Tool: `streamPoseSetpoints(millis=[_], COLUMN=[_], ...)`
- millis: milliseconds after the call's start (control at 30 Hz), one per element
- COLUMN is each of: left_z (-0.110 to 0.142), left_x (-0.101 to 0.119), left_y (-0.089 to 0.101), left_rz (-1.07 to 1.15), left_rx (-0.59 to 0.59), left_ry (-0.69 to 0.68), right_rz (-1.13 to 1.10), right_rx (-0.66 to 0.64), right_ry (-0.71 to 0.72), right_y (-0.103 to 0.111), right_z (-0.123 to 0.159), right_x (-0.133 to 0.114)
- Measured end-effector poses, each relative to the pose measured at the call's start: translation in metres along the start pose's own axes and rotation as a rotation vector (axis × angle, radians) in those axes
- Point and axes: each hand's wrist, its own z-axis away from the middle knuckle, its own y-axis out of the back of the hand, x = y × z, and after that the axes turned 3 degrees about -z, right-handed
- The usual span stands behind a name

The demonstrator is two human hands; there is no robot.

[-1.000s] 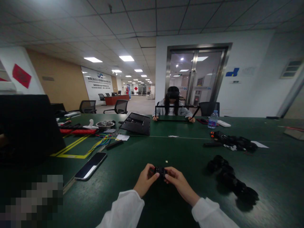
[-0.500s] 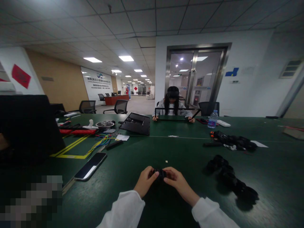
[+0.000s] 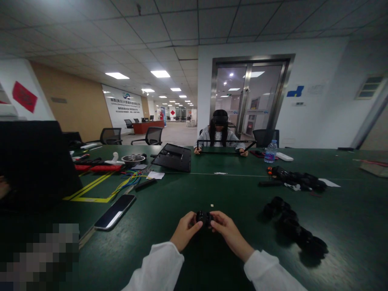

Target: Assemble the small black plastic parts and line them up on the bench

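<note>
A small black rounded part [image 3: 204, 218], its exact kind unclear, is held just above the green table [image 3: 169, 194]. My left hand [image 3: 185, 230] grips its left side between thumb and fingers. From the other side, my right hand [image 3: 226, 230] pinches the same part. Beyond it lies a tiny pale square piece [image 3: 212, 205]. To the right of my hands rests a row of black rounded parts [image 3: 295, 226], dark and hard to separate.
A phone [image 3: 115, 212] lies at left, near coloured wires [image 3: 130, 182] and a metal bowl [image 3: 133, 159]. A black panel [image 3: 172, 157] and a water bottle [image 3: 270, 151] stand farther back. Across the table a person [image 3: 220, 131] holds a black frame [image 3: 227, 153].
My right fingers have shifted slightly on the black part, and more of it shows between my hands. The view has moved very slightly.
</note>
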Motion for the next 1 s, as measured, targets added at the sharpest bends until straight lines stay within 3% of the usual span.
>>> streamPoseSetpoints(millis=[300, 633, 1000], left_z=[-0.001, -0.003, -0.001], left_x=[-0.003, -0.002, -0.003], left_y=[0.000, -0.002, -0.002], left_rz=[0.002, 0.010, -0.030], left_rx=[-0.003, 0.101, 0.126], left_ry=[0.011, 0.037, -0.093], right_rz=[0.004, 0.017, 0.031], right_rx=[-0.038, -0.029, -0.005], right_ry=[0.020, 0.003, 0.025], right_y=[0.002, -0.001, 0.000], right_z=[-0.001, 0.000, -0.004], right_x=[0.002, -0.004, 0.004])
